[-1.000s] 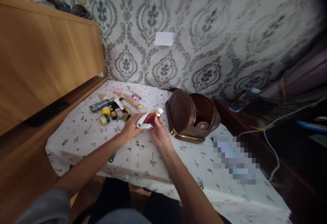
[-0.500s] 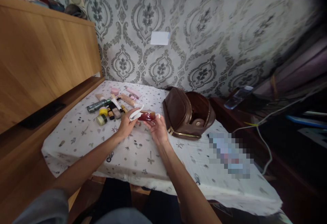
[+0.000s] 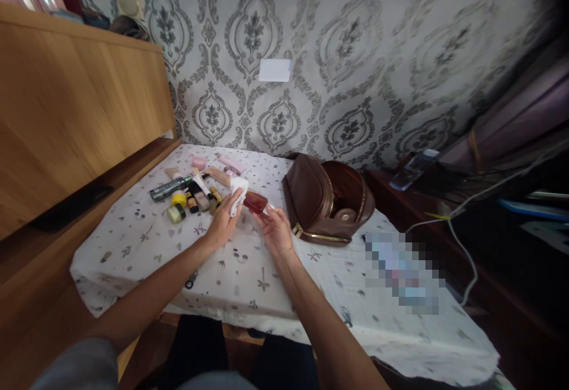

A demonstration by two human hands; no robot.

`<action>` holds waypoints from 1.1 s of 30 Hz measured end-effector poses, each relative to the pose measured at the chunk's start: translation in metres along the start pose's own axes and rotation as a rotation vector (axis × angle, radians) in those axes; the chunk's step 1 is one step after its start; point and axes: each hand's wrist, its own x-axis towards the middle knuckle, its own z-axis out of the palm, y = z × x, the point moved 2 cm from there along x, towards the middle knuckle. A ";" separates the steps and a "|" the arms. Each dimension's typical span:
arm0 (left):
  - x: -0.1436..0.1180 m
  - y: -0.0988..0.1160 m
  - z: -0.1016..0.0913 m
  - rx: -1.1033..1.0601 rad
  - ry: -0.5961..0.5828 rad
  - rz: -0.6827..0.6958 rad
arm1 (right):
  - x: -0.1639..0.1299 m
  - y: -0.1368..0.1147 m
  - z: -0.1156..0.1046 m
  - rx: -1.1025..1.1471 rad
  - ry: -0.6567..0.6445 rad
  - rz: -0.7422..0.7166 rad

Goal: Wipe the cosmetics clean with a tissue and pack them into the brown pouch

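My left hand is closed on a white wipe, which lies against the left end of a reddish-brown bottle. At its other end, the bottle is gripped by the fingers of my right hand, near a small white part. The bottle is tilted, its right end lower, and is held above the patterned cloth. Just left of my hands lies a group of cosmetics: a dark green tube, a yellow-lidded jar, a pale green jar and a white tube.
An open brown cosmetic bag stands right of my hands. Further right lie a blurred-out flat object and a clear plastic bottle beside cables. A wooden cabinet borders the left side, and patterned wallpaper rises behind.
The bottle has tipped, its right end now lower. The white wipe has shifted and stands more upright in my left hand. Both hands stay in nearly the same place.
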 end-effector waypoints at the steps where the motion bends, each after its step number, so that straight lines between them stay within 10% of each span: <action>1: 0.002 -0.001 -0.001 -0.044 0.028 -0.034 | -0.002 0.001 0.002 -0.016 -0.031 0.035; 7: 0.009 -0.015 0.000 -0.391 0.099 -0.322 | -0.010 0.005 0.008 -0.191 -0.122 0.085; 16: 0.007 -0.018 0.010 -1.029 0.175 -0.597 | -0.010 0.005 0.009 -0.688 -0.158 -0.218; 28: -0.010 -0.003 0.025 -0.868 -0.266 -0.628 | -0.019 -0.003 0.015 -0.900 -0.062 -0.427; 33: -0.007 -0.001 0.025 -0.896 -0.235 -0.628 | -0.020 -0.004 0.015 -0.949 -0.064 -0.454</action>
